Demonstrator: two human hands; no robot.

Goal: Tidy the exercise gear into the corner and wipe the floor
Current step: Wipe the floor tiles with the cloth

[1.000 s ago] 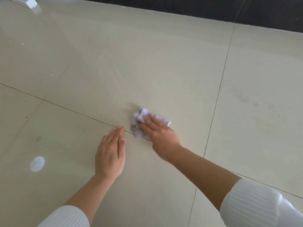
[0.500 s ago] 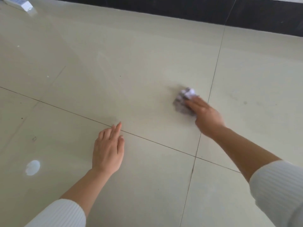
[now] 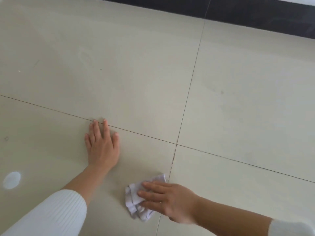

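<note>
A crumpled white cloth (image 3: pixel 134 200) lies on the glossy beige tiled floor (image 3: pixel 136 74), low in the view beside a grout line. My right hand (image 3: pixel 168 200) presses on the cloth with straight fingers pointing left, covering its right part. My left hand (image 3: pixel 102 143) rests flat on the floor, fingers straight, fingertips reaching a diagonal grout line. Both arms wear white ribbed sleeves. No exercise gear is in view.
A black skirting band (image 3: pixel 255 12) runs along the far edge at the top right. A round bright reflection (image 3: pixel 11 180) shows on the tile at the left. Small dark specks (image 3: pixel 222 92) mark the right tile.
My right hand has drawn the cloth from the far tile back toward me, down across the grout line. The left hand has stayed planted on the floor. The view has shifted slightly.
</note>
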